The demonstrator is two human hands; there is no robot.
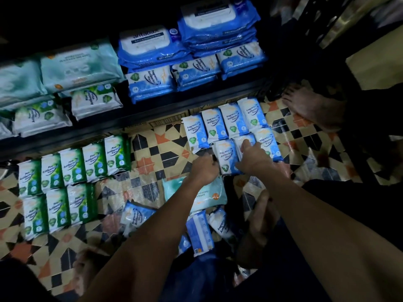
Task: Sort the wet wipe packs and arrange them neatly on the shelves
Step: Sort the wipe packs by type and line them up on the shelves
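Note:
Blue "Fragrance Free Antibacterial" wipe packs [229,123] lie in two rows on the patterned floor under the shelf. My left hand [206,168] grips the left edge of the front-row blue pack [225,156]. My right hand [256,159] rests on that pack's right side and the neighbouring pack, fingers curled over them. Green "Pine" packs [72,168] lie in two rows at the left. A teal pack [209,192] and loose blue packs [200,232] sit nearer me, partly hidden by my arms.
The black shelf [152,112] above holds teal packs [80,66], green packs [96,101], large blue packs [218,25] and small blue packs [150,83]. Another person's bare foot [311,107] stands on the tiled floor [161,149] at the right.

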